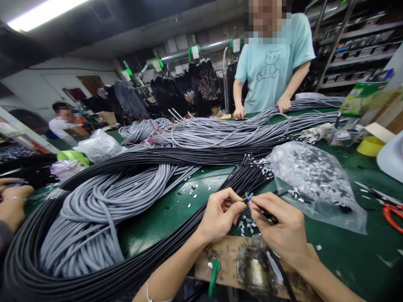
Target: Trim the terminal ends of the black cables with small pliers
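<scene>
My left hand [222, 209] is closed in a pinch on the end of a black cable [245, 200]. Fingertips of my right hand [280, 220] meet it from the other side. They are closed on a slim, dark pen-shaped thing [267, 214], whose kind I cannot make out. A small bright blue piece [250, 196] shows between the two hands; which hand grips it is unclear. Below the hands lies a stained wooden board [220, 256] with a dark, brownish lump [256, 264] and a green lever [214, 272]. White scraps [247, 226] lie just behind the board.
A long black cable bundle [151, 258] curves around my left side, with coiled grey cables [103, 197] inside it. A clear bag of small pieces [315, 184] and red-handled scissors [393, 216] lie right. Across the green table a co-worker [273, 63] handles grey cables; another person's hand [14, 201] is left.
</scene>
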The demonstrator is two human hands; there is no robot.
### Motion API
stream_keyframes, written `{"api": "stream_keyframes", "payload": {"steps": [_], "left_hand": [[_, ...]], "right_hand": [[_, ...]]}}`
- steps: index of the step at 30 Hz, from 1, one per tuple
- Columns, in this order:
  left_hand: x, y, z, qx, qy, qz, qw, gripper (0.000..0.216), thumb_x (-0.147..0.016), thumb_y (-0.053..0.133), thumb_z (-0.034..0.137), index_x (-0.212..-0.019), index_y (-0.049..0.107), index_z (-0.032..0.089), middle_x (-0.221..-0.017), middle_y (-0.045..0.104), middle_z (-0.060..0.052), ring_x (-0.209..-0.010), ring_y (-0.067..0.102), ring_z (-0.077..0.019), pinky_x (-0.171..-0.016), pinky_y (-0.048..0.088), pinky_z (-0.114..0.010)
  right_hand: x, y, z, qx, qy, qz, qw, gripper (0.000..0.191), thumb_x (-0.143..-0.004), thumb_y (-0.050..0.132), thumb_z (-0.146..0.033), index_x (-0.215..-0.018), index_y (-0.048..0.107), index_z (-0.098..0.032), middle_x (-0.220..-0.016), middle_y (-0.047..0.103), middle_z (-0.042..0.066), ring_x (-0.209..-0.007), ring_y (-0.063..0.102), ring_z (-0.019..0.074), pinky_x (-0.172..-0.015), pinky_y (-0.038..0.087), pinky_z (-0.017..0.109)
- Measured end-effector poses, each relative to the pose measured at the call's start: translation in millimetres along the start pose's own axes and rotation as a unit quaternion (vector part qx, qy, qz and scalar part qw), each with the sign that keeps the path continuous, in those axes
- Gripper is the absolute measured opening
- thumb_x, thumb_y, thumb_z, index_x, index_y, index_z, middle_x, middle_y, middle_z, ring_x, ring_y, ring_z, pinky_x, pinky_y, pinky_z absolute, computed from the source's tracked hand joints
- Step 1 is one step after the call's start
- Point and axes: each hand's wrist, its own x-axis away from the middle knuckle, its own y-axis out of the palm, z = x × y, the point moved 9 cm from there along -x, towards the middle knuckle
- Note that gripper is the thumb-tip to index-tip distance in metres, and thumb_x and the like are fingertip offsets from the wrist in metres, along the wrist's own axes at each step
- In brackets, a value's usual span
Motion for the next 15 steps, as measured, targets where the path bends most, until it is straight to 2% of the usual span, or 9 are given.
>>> {"api": "stream_keyframes", "payload": {"steps": [5, 9, 11, 13, 15], "left_hand": [[4, -5, 5, -0.107, 0.018, 0.029, 0.994, 0.025, -0.081, 0.057, 0.034, -0.070, 0.056, 0.012, -0.054, 0.046, 0.004, -0.043, 0.038, -0.0045, -0.043, 0.031, -0.018], [4, -5, 11, -0.134, 0.035, 0.029, 0.990, 0.023, -0.082, 0.056, 0.033, -0.073, 0.057, 0.013, -0.058, 0.049, 0.002, -0.048, 0.041, -0.0062, -0.047, 0.035, -0.019], [3, -4, 15, -0.153, 0.046, 0.030, 0.987, 0.021, -0.082, 0.055, 0.032, -0.073, 0.057, 0.013, -0.062, 0.051, 0.001, -0.053, 0.044, -0.0074, -0.050, 0.036, -0.019], [3, -4, 18, -0.175, 0.053, 0.033, 0.983, 0.018, -0.081, 0.057, 0.030, -0.076, 0.058, 0.013, -0.067, 0.053, -0.001, -0.058, 0.046, -0.0087, -0.053, 0.038, -0.019], [3, -3, 20, -0.191, 0.054, 0.037, 0.979, 0.015, -0.079, 0.059, 0.028, -0.077, 0.058, 0.013, -0.070, 0.053, -0.001, -0.061, 0.047, -0.0093, -0.055, 0.038, -0.020]], "right_hand": [[-2, -3, 1, 0.018, 0.017, 0.004, 1.000, 0.010, -0.074, 0.057, -0.007, -0.076, 0.060, -0.017, -0.070, 0.059, 0.001, -0.058, 0.053, 0.0101, -0.054, 0.043, 0.021], [-3, 4, 15, -0.048, 0.099, -0.030, 0.993, 0.004, -0.079, 0.058, -0.018, -0.077, 0.062, -0.017, -0.073, 0.061, 0.003, -0.058, 0.055, 0.0116, -0.051, 0.045, 0.021], [-2, 6, 22, -0.069, 0.137, -0.037, 0.988, 0.009, -0.080, 0.059, -0.024, -0.077, 0.063, -0.017, -0.071, 0.061, 0.003, -0.056, 0.055, 0.0117, -0.047, 0.043, 0.021], [-2, 3, 24, -0.043, 0.141, -0.025, 0.989, 0.012, -0.081, 0.059, -0.025, -0.072, 0.062, -0.017, -0.064, 0.059, 0.001, -0.051, 0.052, 0.0107, -0.043, 0.040, 0.021], [-3, -3, 18, 0.006, 0.106, -0.005, 0.994, 0.012, -0.081, 0.059, -0.021, -0.069, 0.060, -0.018, -0.062, 0.058, 0.000, -0.051, 0.050, 0.0104, -0.045, 0.039, 0.021]]}}
